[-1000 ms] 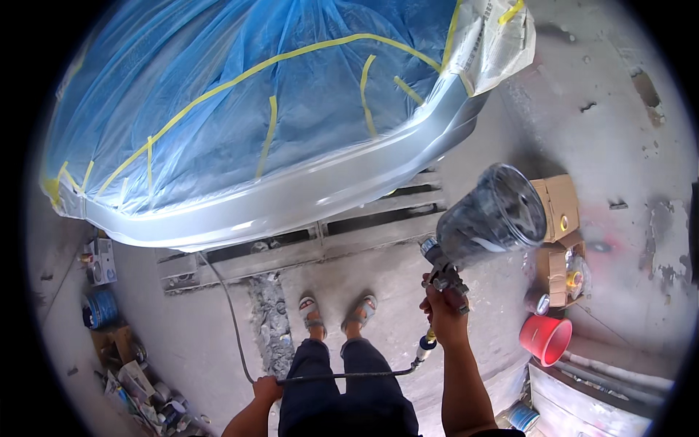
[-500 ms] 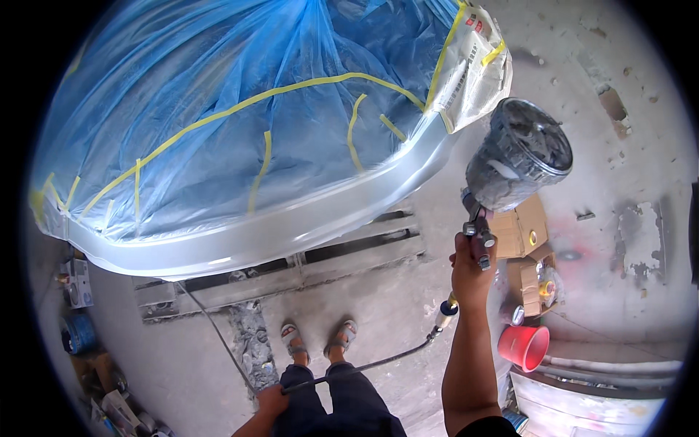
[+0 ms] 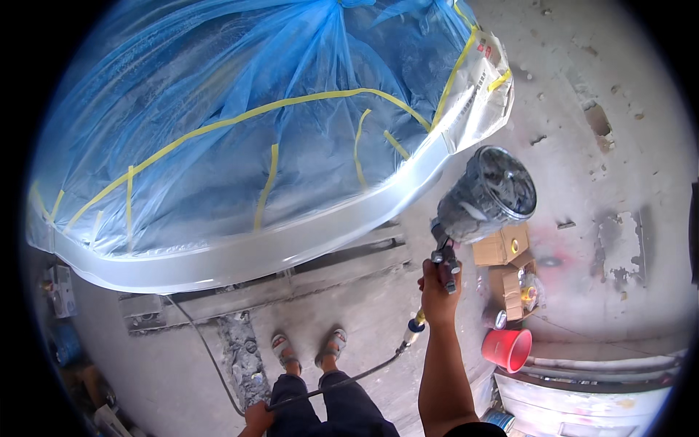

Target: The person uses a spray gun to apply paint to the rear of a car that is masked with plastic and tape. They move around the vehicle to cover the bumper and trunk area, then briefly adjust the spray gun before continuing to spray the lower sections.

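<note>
Moved spray gun [image 3: 445, 253] down and left in view versus half a second ago. Gripping it in right hand [image 3: 440, 297], wrapped closed; holding hose [image 3: 351, 379], slung across legs [image 3: 353, 408], in left hand [image 3: 256, 420], also closed. Facing bumper [image 3: 218, 273] ahead-left of right hand, bordered by blue sheet [image 3: 313, 171]. Can't see past cup [image 3: 484, 197] above right hand; seeing boxes [image 3: 499, 249] and red bucket [image 3: 502, 351] to its right.

Right of the spray gun [image 3: 445, 258], boxes [image 3: 498, 246] stand beyond the bucket [image 3: 498, 350].
</note>
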`<state>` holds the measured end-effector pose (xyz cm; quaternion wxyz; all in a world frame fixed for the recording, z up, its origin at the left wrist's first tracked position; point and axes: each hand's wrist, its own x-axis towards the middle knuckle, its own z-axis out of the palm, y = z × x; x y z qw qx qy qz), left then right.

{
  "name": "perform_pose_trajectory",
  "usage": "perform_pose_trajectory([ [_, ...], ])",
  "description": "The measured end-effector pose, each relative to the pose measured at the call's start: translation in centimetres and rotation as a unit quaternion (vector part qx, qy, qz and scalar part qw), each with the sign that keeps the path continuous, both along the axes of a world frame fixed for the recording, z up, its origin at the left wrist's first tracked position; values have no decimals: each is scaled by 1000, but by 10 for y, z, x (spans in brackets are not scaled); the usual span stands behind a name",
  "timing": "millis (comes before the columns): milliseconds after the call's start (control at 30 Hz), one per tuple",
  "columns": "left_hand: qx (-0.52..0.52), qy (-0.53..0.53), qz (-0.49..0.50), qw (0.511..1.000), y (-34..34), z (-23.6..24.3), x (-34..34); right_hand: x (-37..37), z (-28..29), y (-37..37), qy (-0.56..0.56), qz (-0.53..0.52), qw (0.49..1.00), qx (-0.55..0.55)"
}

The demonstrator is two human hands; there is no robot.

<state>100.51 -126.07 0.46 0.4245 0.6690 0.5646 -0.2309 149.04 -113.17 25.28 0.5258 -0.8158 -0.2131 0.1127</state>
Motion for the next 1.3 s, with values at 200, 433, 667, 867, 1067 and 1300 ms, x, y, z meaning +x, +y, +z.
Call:
perform_pose_trajectory([
  [200, -10, 48, 1, 999, 9, -6, -32, -3, -2, -11, 86, 2, 995, -41],
  [433, -11, -52, 19, 998, 20, 8, 16, 35, 36, 12, -115, -36, 991, 54],
  [667, -19, -77, 19, 997, 18, 11, 58, 50, 47, 12, -67, -26, 993, 92],
  [867, 8, 0, -28, 1000, -12, 3, 11, 31, -1, -62, 72, 14, 997, 23],
  [1067, -25, 125, -67, 990, -39, 17, 1, 41, -26, -141, 305, 99, 946, -38],
  [1300, 40, 90, -21, 995, -134, -4, 82, 149, -19, -131, 177, 147, 973, 22],
])
